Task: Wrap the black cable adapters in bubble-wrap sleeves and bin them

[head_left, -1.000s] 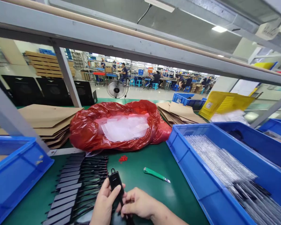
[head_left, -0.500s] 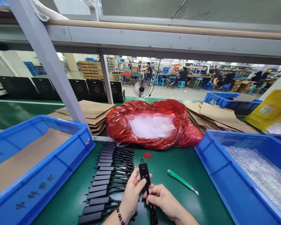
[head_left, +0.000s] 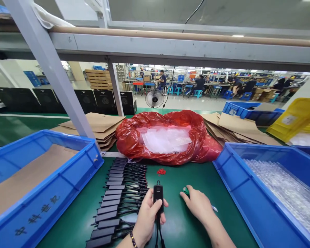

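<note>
a person's left hand (head_left: 146,213) grips a slim black plastic device with trailing cables (head_left: 158,193) in front of a crumpled red plastic bag (head_left: 127,136). to the bag's front right, the right hand (head_left: 198,202) covers a green-handled utility knife (head_left: 186,190), its fingers bent; whether they close on it cannot be told. flat black rectangular units (head_left: 109,204) line the bag's front left.
</note>
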`<action>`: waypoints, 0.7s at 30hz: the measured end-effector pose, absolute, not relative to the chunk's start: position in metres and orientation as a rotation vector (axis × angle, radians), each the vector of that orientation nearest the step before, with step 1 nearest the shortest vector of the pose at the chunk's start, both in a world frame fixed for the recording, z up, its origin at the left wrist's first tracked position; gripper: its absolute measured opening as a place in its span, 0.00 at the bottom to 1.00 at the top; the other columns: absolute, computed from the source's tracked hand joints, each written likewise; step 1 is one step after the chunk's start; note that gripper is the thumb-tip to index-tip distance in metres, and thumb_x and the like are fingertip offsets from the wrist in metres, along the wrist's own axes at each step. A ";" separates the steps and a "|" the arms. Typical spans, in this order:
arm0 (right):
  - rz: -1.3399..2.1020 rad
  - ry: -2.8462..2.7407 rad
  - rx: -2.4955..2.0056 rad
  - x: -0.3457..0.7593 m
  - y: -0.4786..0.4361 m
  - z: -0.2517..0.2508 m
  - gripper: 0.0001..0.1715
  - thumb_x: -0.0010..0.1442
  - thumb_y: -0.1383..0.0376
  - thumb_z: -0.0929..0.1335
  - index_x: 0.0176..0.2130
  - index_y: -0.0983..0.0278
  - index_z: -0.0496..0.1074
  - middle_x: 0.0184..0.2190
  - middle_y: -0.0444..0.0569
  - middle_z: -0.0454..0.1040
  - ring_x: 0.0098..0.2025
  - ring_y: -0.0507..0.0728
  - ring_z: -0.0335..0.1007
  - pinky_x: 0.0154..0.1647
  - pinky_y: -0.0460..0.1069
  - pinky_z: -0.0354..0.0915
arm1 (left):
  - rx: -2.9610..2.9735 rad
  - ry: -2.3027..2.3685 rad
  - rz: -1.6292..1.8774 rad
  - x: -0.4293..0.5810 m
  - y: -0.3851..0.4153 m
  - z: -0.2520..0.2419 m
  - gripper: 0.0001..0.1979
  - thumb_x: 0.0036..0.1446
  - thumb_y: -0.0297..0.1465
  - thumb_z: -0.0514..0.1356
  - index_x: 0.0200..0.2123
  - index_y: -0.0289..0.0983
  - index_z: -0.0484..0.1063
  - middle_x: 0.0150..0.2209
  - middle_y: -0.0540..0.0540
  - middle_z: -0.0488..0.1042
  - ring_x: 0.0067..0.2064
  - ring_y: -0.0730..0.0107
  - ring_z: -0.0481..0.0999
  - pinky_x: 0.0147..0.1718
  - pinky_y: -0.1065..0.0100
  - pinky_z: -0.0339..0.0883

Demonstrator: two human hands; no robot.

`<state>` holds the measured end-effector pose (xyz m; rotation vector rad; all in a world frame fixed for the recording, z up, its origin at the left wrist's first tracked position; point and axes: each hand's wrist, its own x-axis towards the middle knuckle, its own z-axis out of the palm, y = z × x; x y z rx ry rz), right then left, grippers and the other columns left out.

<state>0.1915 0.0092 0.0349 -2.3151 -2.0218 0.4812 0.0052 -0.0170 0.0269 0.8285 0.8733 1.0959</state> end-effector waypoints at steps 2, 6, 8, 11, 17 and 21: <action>0.455 -2.090 -2.229 0.187 0.008 0.032 0.17 0.61 0.58 0.58 0.40 0.65 0.70 0.34 0.55 0.76 0.39 0.62 0.72 0.36 0.50 0.61 | 0.827 0.863 1.091 0.005 -0.017 0.026 0.16 0.50 0.38 0.59 0.38 0.38 0.57 0.27 0.51 0.72 0.14 0.81 0.65 0.13 0.78 0.54; 0.298 -2.031 -2.280 0.186 0.007 0.031 0.17 0.61 0.56 0.58 0.37 0.64 0.68 0.35 0.54 0.74 0.37 0.60 0.72 0.33 0.49 0.61 | 0.718 0.848 1.081 0.007 -0.019 0.029 0.17 0.50 0.37 0.59 0.40 0.38 0.57 0.27 0.50 0.72 0.20 0.74 0.70 0.15 0.76 0.59; 0.213 -1.934 -2.372 0.189 0.009 0.031 0.19 0.60 0.54 0.59 0.38 0.66 0.67 0.36 0.56 0.72 0.36 0.61 0.72 0.31 0.49 0.61 | 0.631 0.817 1.077 0.007 -0.020 0.033 0.18 0.50 0.36 0.59 0.41 0.38 0.57 0.27 0.48 0.72 0.27 0.68 0.73 0.18 0.74 0.63; 0.164 -1.851 -2.412 0.195 0.013 0.027 0.18 0.58 0.54 0.61 0.39 0.66 0.65 0.38 0.56 0.69 0.36 0.60 0.71 0.30 0.49 0.60 | 0.516 0.766 1.066 0.007 -0.022 0.036 0.14 0.52 0.37 0.58 0.40 0.38 0.59 0.30 0.46 0.72 0.33 0.65 0.73 0.22 0.71 0.65; 0.328 -1.714 -2.233 0.210 0.022 0.010 0.10 0.51 0.68 0.63 0.37 0.64 0.63 0.31 0.48 0.69 0.32 0.56 0.69 0.31 0.48 0.60 | 0.429 0.762 1.038 0.008 -0.021 0.034 0.16 0.55 0.39 0.55 0.40 0.33 0.65 0.33 0.39 0.74 0.30 0.67 0.72 0.20 0.71 0.62; 0.864 -1.429 -1.783 0.208 0.023 0.008 0.16 0.47 0.65 0.61 0.39 0.65 0.64 0.22 0.43 0.67 0.24 0.54 0.67 0.26 0.47 0.61 | 0.402 0.778 1.062 0.007 -0.021 0.034 0.17 0.53 0.38 0.57 0.42 0.32 0.67 0.32 0.40 0.73 0.29 0.68 0.71 0.20 0.72 0.61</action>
